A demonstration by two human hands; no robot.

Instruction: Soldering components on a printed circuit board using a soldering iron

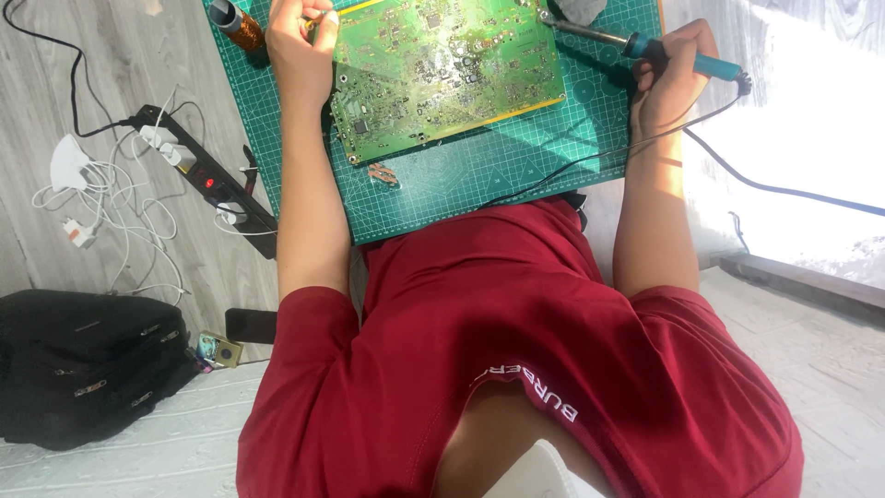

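The person is soldering on the board (442,69), which is lying on the green mat (479,175). The right hand (668,83) is gripping the iron (645,48) at the board's right edge, tip reaching toward its top corner. The left hand (295,41) is pinching what looks like thin solder wire at the board's left edge. Next, it seems, tip and wire need bringing to one joint.

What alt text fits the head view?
A person in a red shirt holds a teal-handled soldering iron in the right hand, left hand at the edge of a green circuit board on a green cutting mat.
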